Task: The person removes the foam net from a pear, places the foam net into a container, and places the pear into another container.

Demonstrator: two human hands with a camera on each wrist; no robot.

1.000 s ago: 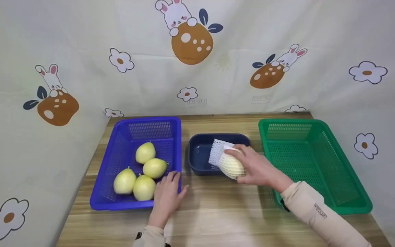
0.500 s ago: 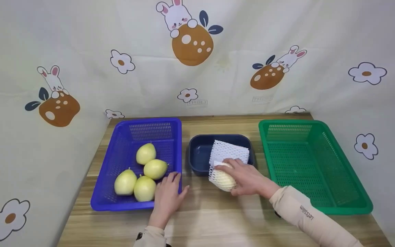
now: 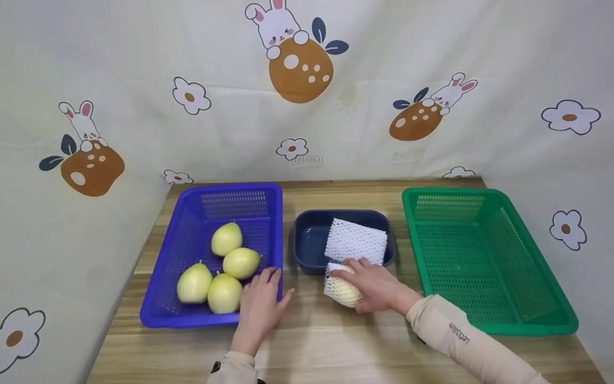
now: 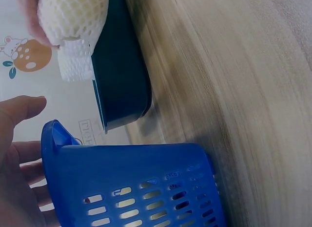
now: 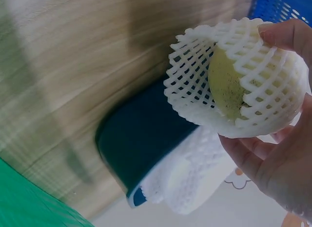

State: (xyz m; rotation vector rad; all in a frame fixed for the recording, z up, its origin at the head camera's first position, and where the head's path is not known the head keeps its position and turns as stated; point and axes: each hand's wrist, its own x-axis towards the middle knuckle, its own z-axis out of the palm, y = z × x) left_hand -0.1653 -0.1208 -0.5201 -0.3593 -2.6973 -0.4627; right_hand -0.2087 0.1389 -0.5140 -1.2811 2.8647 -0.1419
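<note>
My right hand grips a pale yellow-green pear wrapped in a white foam net sleeve, held in front of the navy tub. In the right wrist view the sleeve's open end bares part of the pear. My left hand rests over the right rim of the blue basket, its fingers on the inner side and its thumb extended outside. Several bare pears lie in that basket, close to those fingers. White foam net sleeves lie in the navy tub, sticking up over its edge.
A green basket stands at the right of the wooden table, beside my right forearm. The tub sits between the two baskets. A patterned cloth hangs behind and along both sides.
My right hand has moved left and toward me with the sleeved pear, from over the tub to in front of it. The sleeves in the tub now show. My left hand stays put.
</note>
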